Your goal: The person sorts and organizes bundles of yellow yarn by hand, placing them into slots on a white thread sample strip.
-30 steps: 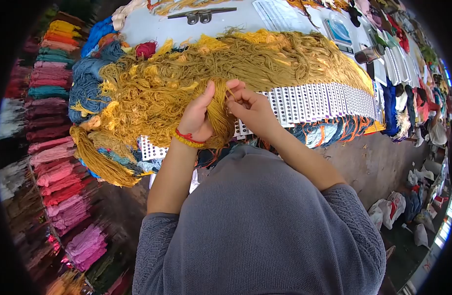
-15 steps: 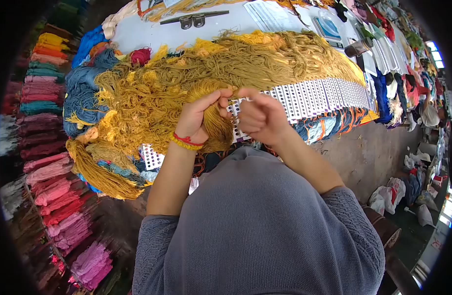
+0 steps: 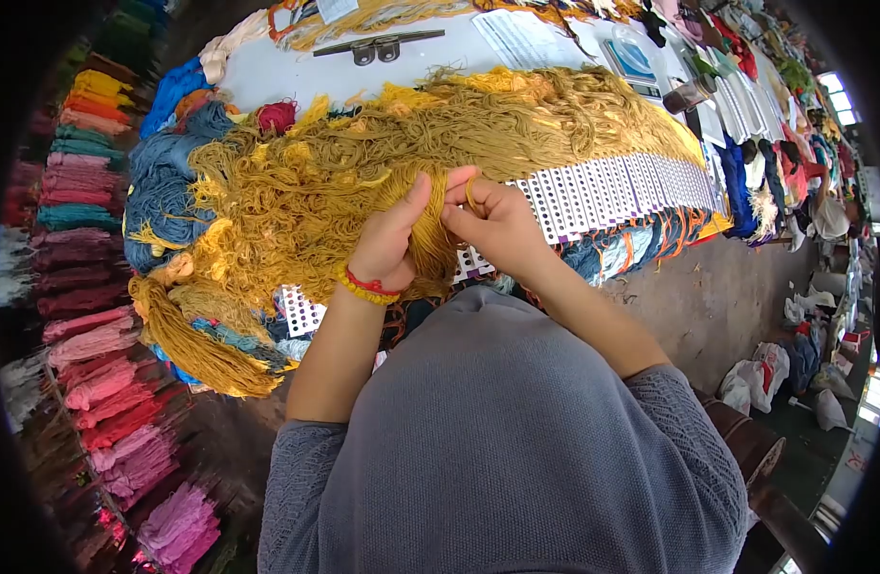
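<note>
My left hand, with a red and yellow band at the wrist, is wrapped round a mustard-coloured hank of yarn near the table's front edge. Facing it, my right hand is closed, thumb against fingers, at the hank's right side. A thin loop of the same yarn curves over its fingers. The fingertips of both hands nearly meet there. Under and behind them spreads a big heap of olive and mustard yarn.
White punched cards line the front edge at right. Blue yarn lies at left. Behind are a black clip, a scale and a jar. Coloured hanks hang along the left; plastic bags sit on the floor at right.
My right hand has turned and come in against the hank, with a yarn loop now showing over its fingers. The left thumb has lifted upward while that hand stays round the hank.
</note>
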`<state>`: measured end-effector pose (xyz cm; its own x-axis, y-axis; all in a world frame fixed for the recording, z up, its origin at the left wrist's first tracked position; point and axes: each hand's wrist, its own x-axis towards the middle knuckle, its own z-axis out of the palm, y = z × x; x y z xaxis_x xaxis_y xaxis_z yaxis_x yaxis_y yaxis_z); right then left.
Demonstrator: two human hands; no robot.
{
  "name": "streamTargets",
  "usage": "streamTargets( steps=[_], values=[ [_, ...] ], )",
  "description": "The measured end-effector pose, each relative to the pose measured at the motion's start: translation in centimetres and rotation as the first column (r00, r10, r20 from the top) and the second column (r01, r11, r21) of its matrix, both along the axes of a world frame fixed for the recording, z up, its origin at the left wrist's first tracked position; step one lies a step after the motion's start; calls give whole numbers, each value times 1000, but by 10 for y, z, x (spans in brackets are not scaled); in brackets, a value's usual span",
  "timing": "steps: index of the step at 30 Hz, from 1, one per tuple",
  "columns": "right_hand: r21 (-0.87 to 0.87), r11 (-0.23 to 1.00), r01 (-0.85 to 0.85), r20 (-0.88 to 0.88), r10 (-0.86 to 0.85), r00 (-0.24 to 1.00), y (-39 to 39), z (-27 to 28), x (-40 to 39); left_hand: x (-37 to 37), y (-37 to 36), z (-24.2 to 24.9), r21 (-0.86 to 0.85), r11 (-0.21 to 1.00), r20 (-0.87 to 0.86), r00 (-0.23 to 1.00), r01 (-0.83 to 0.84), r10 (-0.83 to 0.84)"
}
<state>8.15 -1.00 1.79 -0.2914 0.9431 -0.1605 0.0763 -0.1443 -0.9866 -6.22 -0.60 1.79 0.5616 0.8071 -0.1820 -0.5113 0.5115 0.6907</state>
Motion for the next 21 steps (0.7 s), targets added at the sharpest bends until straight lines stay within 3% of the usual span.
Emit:
streamTargets(
  steps=[2,4,5,13,21],
  values=[
    [-30,1000,0,-26,-1,1000,0,0,0,1,-1,1,24,1000,10,1000,-7,7],
    [-35,997,73,-202,-79,976,0,1,0,1,-2,4,-31,999,60,997,-36,38],
    [-35,997,72,-203,-77,976,0,1,1,2,-2,5,-91,994,110,992,-58,68],
    [-66,996,54,-350,-74,934,1,-2,2,2,-2,7,-89,991,67,992,-102,108],
    [-105,994,35,-310,-66,949,2,2,5,5,2,6,-28,997,23,997,-73,74]
  ],
)
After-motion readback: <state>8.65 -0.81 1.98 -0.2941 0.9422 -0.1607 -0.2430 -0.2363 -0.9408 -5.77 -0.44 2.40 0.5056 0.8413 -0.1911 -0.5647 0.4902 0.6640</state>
